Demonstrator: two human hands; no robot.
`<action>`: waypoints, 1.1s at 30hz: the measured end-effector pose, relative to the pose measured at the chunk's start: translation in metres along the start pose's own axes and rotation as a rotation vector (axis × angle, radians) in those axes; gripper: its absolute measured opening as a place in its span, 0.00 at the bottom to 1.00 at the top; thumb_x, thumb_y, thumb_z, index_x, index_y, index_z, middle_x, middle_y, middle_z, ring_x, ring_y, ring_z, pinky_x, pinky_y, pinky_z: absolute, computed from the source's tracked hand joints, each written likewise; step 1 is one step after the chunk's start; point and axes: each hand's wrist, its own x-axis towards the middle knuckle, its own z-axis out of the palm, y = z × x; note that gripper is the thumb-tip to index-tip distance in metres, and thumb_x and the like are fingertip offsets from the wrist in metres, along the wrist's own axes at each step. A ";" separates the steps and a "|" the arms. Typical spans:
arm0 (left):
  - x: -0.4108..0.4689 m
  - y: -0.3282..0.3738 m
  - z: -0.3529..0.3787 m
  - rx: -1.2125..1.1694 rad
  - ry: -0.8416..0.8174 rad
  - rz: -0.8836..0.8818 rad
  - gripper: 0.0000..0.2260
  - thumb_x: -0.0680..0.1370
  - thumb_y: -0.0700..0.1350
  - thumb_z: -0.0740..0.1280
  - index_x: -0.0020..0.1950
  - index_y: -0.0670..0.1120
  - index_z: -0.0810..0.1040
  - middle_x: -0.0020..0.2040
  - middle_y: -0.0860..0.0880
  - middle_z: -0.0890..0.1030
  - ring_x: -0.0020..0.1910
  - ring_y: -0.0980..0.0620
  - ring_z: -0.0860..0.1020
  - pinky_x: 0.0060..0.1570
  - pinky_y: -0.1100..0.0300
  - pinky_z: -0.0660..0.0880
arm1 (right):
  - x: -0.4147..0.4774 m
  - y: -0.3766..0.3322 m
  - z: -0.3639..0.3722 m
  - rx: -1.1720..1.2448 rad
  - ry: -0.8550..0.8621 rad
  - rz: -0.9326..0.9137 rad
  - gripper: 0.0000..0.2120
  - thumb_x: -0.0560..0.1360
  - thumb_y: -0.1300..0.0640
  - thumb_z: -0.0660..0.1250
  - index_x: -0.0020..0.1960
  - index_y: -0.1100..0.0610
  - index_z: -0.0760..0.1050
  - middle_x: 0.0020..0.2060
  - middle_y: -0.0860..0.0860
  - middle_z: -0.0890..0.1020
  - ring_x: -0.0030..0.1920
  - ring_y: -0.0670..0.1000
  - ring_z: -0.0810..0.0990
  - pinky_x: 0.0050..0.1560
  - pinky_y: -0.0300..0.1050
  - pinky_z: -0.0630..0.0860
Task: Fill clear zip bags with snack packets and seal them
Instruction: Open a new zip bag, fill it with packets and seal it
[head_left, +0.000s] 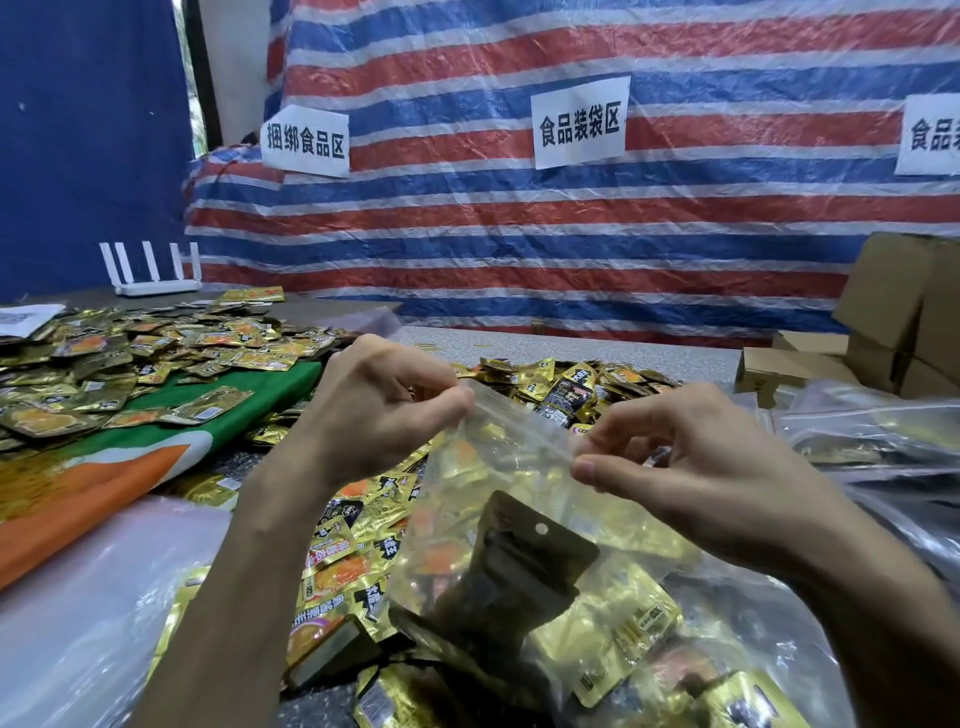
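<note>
— Above the packet heap, where's the zip bag?
— Held up, packets inside; left hand and right hand each pinch a top corner, fingers curled.

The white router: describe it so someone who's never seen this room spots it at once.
Follow the red, white and blue striped tarp to its left edge, where the plain blue sheet begins. On the table, behind the left heap of gold snack packets, sits the white router. It alone is a flat white box with upright antennas.
</note>
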 end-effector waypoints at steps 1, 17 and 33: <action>0.000 -0.002 0.001 0.003 0.008 -0.008 0.15 0.73 0.50 0.67 0.31 0.42 0.81 0.26 0.44 0.75 0.27 0.43 0.73 0.30 0.52 0.69 | 0.000 0.000 -0.001 -0.010 -0.004 0.013 0.08 0.73 0.45 0.71 0.41 0.48 0.83 0.35 0.45 0.84 0.37 0.43 0.80 0.38 0.41 0.77; 0.000 -0.018 0.002 0.019 0.053 -0.030 0.16 0.72 0.57 0.65 0.31 0.48 0.82 0.26 0.47 0.79 0.25 0.44 0.75 0.26 0.55 0.69 | -0.006 0.007 -0.016 -0.054 -0.135 0.153 0.09 0.75 0.49 0.71 0.39 0.52 0.83 0.34 0.43 0.84 0.36 0.41 0.81 0.38 0.37 0.74; 0.008 -0.012 0.024 0.073 0.152 -0.109 0.13 0.75 0.50 0.67 0.35 0.46 0.84 0.24 0.49 0.77 0.23 0.52 0.74 0.25 0.59 0.68 | -0.021 -0.003 -0.024 -0.222 -0.161 0.174 0.23 0.78 0.42 0.67 0.37 0.62 0.80 0.31 0.56 0.83 0.26 0.49 0.74 0.32 0.50 0.74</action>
